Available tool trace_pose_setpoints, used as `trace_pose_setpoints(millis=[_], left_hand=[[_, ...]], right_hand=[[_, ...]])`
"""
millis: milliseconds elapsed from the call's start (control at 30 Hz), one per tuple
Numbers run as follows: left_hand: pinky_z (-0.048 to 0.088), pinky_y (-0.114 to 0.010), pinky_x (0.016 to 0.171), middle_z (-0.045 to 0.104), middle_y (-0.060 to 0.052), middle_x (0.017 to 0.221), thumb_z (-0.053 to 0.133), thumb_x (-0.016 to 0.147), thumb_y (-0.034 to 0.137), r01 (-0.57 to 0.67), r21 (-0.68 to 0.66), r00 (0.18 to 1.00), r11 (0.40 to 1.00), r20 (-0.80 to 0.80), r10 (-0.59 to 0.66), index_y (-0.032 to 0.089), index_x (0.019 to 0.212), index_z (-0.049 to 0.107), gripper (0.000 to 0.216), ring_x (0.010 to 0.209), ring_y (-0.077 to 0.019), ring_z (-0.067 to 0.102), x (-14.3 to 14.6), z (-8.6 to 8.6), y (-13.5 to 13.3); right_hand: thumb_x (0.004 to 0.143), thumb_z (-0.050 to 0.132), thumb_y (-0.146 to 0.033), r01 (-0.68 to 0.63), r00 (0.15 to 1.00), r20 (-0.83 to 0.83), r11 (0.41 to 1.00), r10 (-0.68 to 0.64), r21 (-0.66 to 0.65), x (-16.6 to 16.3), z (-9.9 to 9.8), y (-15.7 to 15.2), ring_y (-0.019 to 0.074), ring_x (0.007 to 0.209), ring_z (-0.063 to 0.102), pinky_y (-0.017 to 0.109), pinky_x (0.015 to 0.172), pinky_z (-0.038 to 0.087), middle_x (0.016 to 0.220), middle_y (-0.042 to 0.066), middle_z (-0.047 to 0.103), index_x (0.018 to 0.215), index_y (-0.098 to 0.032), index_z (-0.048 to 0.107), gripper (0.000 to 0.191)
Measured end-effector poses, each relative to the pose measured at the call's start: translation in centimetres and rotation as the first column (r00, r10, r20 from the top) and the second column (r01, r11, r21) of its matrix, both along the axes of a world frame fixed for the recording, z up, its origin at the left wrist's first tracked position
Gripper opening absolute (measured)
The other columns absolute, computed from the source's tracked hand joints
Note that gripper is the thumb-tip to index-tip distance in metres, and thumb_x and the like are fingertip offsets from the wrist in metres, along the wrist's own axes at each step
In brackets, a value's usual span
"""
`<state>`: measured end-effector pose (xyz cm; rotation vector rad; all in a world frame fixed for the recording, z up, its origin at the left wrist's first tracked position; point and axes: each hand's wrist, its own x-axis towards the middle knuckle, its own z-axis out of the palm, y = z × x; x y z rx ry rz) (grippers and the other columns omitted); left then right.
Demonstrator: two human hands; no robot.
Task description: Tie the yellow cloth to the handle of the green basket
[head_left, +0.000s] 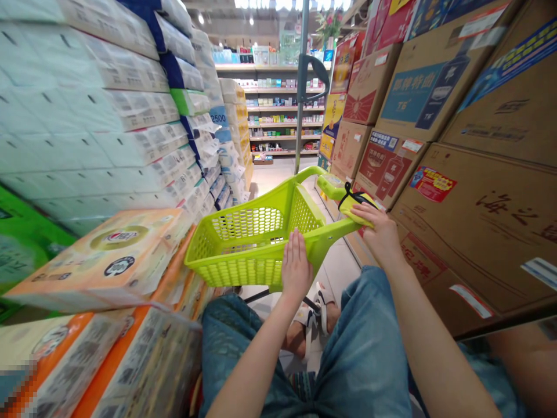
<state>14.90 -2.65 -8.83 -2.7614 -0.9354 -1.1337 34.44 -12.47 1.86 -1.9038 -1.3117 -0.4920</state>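
Note:
A lime-green shopping cart (243,264) with a perforated plastic basket stands in front of my knees. My left hand (296,267) lies flat on the basket's near side, its fingers straight and close together. My right hand (378,226) is on the cart's handle end, its fingers pressed over a yellow cloth (354,204) with black trim and a black loop. Part of the cloth is hidden under those fingers. The bare handlebar (329,184) continues beyond the cloth. No goods show in the visible part of the basket.
Stacked tissue packs (143,104) rise on the left, with an orange pack (108,249) lying nearer. Cardboard cartons (483,215) form a wall on the right. A grey pole (300,133) stands beyond the cart, before stocked shelves (282,107).

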Motion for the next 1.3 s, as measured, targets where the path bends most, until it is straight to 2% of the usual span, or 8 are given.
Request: trace_pose_setpoints(millis=[167,400,600,767,867,1033,1167,1300], left_hand=[[0.026,-0.044,0.123,0.02,-0.019,0.163,0.046,0.079,0.007,0.013,0.001,1.0,1.0,0.001,-0.013,0.001,0.155,0.008,0.086,0.153,-0.0247,0.011,0.0,-0.1,0.1],[0.03,-0.044,0.121,0.028,-0.018,0.161,0.042,0.089,0.012,-0.056,0.028,0.998,0.998,0.007,0.056,0.005,0.156,0.012,0.074,0.151,-0.0245,0.019,0.3,-0.2,-0.1],[0.03,-0.045,0.121,0.026,-0.019,0.162,0.045,0.082,0.009,0.003,0.032,1.0,0.999,-0.011,-0.003,0.003,0.155,0.009,0.082,0.152,-0.025,0.017,-0.1,0.1,0.0],[0.029,-0.045,0.122,0.021,-0.019,0.163,0.045,0.078,0.007,0.02,0.023,1.0,1.0,0.005,-0.02,0.003,0.155,0.008,0.086,0.152,-0.0245,0.012,-0.3,0.2,0.0],[0.029,-0.046,0.122,0.02,-0.019,0.163,0.046,0.078,0.007,0.025,0.015,1.0,1.0,0.008,-0.025,0.003,0.155,0.009,0.086,0.153,-0.025,0.012,-0.3,0.2,0.0],[0.029,-0.046,0.122,0.021,-0.019,0.163,0.046,0.079,0.008,0.014,0.013,1.0,1.0,0.004,-0.014,0.002,0.155,0.011,0.083,0.153,-0.0245,0.012,-0.2,0.1,-0.1],[0.03,-0.045,0.121,0.025,-0.019,0.162,0.043,0.084,0.01,-0.024,0.025,1.0,0.999,-0.005,0.025,0.002,0.155,0.011,0.078,0.152,-0.0248,0.015,0.1,-0.1,-0.1],[0.03,-0.044,0.121,0.029,-0.018,0.161,0.041,0.088,0.013,-0.054,0.048,0.998,0.997,-0.014,0.054,0.005,0.156,0.013,0.073,0.151,-0.024,0.019,0.1,-0.2,0.0]], right_hand=[[0.071,0.042,0.001,0.15,0.983,0.112,0.988,-0.146,-0.029,-4.9,-1.0,1.6,0.0271,0.131,0.053,0.053,0.119,0.028,0.129,0.011,0.068,0.12,-0.012,0.069,0.057],[0.079,0.043,0.0,0.013,0.98,0.195,0.983,0.024,-0.184,-12.8,-2.9,4.7,0.0233,0.131,0.053,0.043,0.117,0.03,0.133,0.009,0.066,0.122,-0.014,0.067,0.051],[0.074,0.042,0.003,-0.091,0.974,0.187,0.977,0.128,-0.194,-9.8,-2.1,2.4,0.019,0.131,0.054,0.048,0.119,0.024,0.132,0.002,0.067,0.123,-0.024,0.067,0.061],[0.075,0.043,-0.001,0.034,0.985,0.168,0.998,-0.024,-0.054,-2.9,-0.6,-0.2,0.0201,0.13,0.055,0.053,0.118,0.025,0.13,0.0,0.068,0.121,-0.029,0.068,0.059],[0.074,0.044,-0.003,0.103,0.987,0.12,0.994,-0.105,0.024,-1.1,-0.5,-0.2,0.0214,0.13,0.055,0.052,0.114,0.032,0.128,0.003,0.069,0.121,-0.026,0.069,0.058],[0.076,0.043,0.0,0.154,0.976,0.161,0.987,-0.144,-0.048,-5.7,-1.7,1.3,0.0246,0.136,0.049,0.05,0.116,0.029,0.136,0.01,0.064,0.129,-0.016,0.063,0.059],[0.078,0.04,0.001,0.039,0.987,0.159,0.984,-0.01,-0.175,-11.4,-3.2,3.2,0.0223,0.136,0.048,0.044,0.117,0.028,0.14,0.008,0.061,0.13,-0.013,0.062,0.058],[0.08,0.042,0.0,-0.053,0.987,0.141,0.98,0.081,-0.194,-13.5,-3.9,4.1,0.0206,0.137,0.048,0.043,0.117,0.028,0.141,0.007,0.06,0.131,-0.016,0.061,0.056]])
